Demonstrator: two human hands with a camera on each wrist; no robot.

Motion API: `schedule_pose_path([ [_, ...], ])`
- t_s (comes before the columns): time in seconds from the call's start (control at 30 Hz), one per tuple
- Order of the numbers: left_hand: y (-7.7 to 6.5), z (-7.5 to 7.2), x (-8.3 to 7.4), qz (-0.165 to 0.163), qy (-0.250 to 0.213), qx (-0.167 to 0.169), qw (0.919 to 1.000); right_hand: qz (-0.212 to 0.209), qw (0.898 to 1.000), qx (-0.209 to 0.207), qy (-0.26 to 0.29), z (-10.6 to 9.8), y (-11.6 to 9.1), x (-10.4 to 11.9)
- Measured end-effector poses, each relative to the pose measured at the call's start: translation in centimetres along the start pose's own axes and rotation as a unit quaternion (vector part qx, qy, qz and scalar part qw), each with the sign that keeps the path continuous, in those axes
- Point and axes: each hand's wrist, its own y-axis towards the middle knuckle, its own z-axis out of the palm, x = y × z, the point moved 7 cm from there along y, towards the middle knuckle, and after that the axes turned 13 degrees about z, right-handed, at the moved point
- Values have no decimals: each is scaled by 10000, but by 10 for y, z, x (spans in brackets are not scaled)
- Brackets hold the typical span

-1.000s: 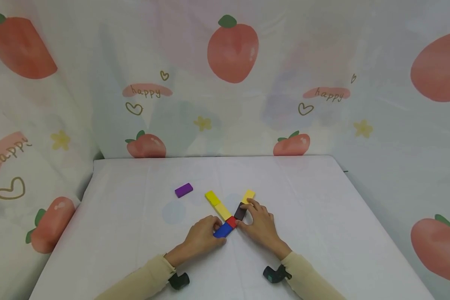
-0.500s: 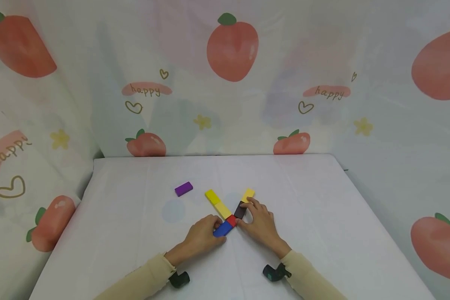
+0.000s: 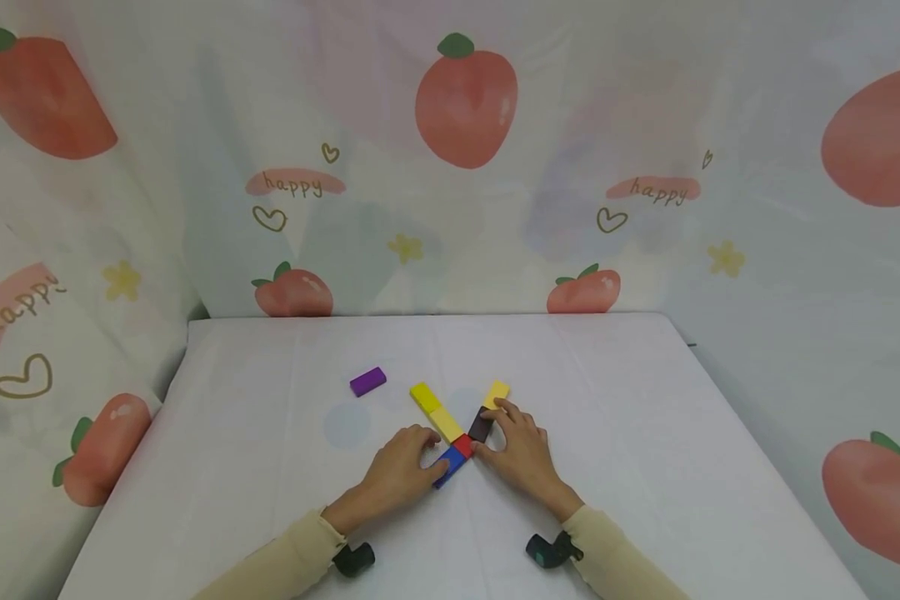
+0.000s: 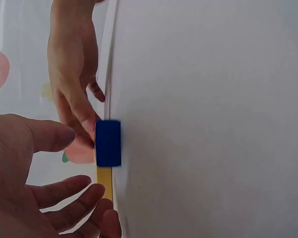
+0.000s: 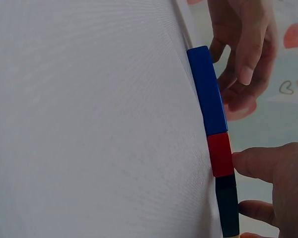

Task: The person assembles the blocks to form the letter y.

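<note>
In the head view, toy blocks form a Y on the white table. Its stem is a blue block (image 3: pixel 456 461), joined to a red block (image 3: pixel 462 444). A pale yellow block (image 3: pixel 445 424) and a bright yellow block (image 3: pixel 423 397) make the left arm; a black block (image 3: pixel 479 427) and a yellow block (image 3: pixel 497 391) make the right. My left hand (image 3: pixel 397 467) is beside the blue block, thumb and fingers spread apart. My right hand (image 3: pixel 523 454) grips at the black block with thumb and forefinger, its thumb tip (image 5: pixel 238 158) touching the red block's edge.
A purple block (image 3: pixel 367 382) lies alone on the table (image 3: pixel 607 375), behind and left of the Y. Behind the table hangs a cloth printed with peaches (image 3: pixel 465 108). Both wrists wear a small black camera, one visible below the right hand (image 3: pixel 546 551).
My left hand has loosened from the blue block and drawn slightly back to the left, uncovering the block's near end. My right hand and the other blocks stay where they were.
</note>
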Motion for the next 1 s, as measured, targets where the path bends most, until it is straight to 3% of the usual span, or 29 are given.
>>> schedule_pose_path([
  [0.57, 11, -44, 28, -308, -336, -955, 9944, -4, 10000, -2, 54, 0, -1, 0],
  [1.0, 15, -74, 52, -72, -416, -1505, 9877, -9, 9999, -4, 134, -2, -3, 1],
])
